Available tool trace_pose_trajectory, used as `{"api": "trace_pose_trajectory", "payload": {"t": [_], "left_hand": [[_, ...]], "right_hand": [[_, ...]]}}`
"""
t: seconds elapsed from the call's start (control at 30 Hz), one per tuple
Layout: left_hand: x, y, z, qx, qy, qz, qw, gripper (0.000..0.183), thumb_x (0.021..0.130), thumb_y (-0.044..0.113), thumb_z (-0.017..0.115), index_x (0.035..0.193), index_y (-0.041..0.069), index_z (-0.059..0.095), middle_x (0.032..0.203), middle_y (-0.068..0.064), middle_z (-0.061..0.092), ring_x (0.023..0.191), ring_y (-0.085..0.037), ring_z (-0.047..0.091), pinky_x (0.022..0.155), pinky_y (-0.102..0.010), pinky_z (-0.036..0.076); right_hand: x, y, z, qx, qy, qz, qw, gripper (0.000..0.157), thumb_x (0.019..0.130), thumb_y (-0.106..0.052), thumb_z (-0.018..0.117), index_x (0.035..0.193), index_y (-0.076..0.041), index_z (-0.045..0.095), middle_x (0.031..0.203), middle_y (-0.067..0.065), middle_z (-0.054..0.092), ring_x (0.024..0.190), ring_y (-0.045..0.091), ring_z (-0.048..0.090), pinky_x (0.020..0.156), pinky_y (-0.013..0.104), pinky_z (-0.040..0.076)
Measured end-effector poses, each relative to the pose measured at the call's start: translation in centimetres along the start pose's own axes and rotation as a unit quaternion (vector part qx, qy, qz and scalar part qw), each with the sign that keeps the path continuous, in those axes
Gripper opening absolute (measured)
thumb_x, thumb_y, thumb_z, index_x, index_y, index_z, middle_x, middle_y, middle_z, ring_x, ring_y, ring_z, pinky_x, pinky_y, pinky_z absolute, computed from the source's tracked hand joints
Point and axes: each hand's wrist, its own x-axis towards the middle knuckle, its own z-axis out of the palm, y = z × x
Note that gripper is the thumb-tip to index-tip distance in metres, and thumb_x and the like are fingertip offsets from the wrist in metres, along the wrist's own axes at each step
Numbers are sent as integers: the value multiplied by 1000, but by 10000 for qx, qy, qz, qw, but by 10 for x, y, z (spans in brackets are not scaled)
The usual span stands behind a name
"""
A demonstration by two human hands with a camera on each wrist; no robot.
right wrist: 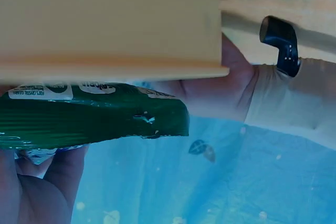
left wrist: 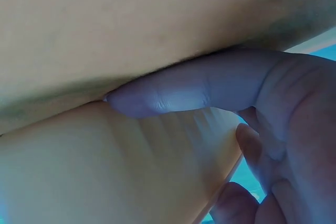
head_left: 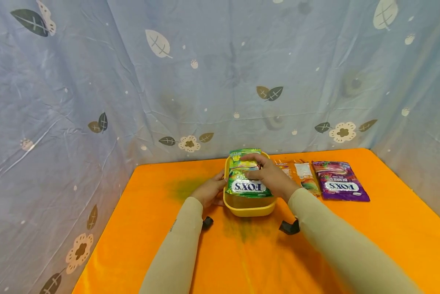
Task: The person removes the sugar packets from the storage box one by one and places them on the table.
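Note:
A yellow plastic container with rounded corners stands on the orange table. My left hand rests against its left outer side. One finger lies nearly straight along the container in the left wrist view. Over the container's mouth is a green FOX'S candy bag, its far end reaching the back rim. My right hand holds this bag from above, fingers on its printed face. In the right wrist view the fingers meet the crinkled bag beside the container's rim. The container's contents are mostly hidden.
Right of the container lie an orange candy bag, partly covered by another orange packet, and a purple FOX'S berries bag. A leaf-patterned curtain hangs behind the orange table. Black camera mounts sit by the wrists.

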Motion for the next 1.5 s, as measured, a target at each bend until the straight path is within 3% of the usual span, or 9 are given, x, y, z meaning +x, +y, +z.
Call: {"api": "trace_pose_trajectory", "payload": {"t": [0.2,0.37,0.67,1.13,1.5], "left_hand": [[0,0,-2,113,-40,21,9999,55,98,42,52,147,48,27,137,-4,48,100,-30,63,71,-48,54],[0,-1,-1,148,-26,-7,9999,55,99,40,51,147,49,26,141,-4,44,100,-29,63,73,-49,54],[1,0,0,195,-10,-48,9998,59,97,42,53,148,47,25,150,-3,32,103,-26,61,73,-48,54],[3,0,0,236,-98,34,9997,58,99,41,50,150,45,21,149,-3,34,104,-25,60,73,-49,54],[3,1,-1,3,-83,-66,9999,59,98,41,52,149,46,23,146,-2,39,108,-24,59,74,-48,53]], "right_hand": [[-8,-6,-15,-84,-19,51,9999,47,90,-22,69,133,-34,53,144,-5,33,109,29,53,85,43,49],[-14,-4,-27,-230,141,156,9995,47,90,-24,69,133,-34,53,145,-4,29,110,30,50,87,42,47],[-21,-1,-40,62,287,409,9987,50,89,-21,70,134,-34,53,137,5,38,99,34,59,79,42,53],[-38,6,-66,363,339,495,9975,54,90,-24,69,139,-31,48,129,16,46,93,36,63,77,45,54],[-56,12,-88,228,680,630,9954,54,92,-26,67,141,-30,46,130,17,43,92,33,64,78,41,54]]}}
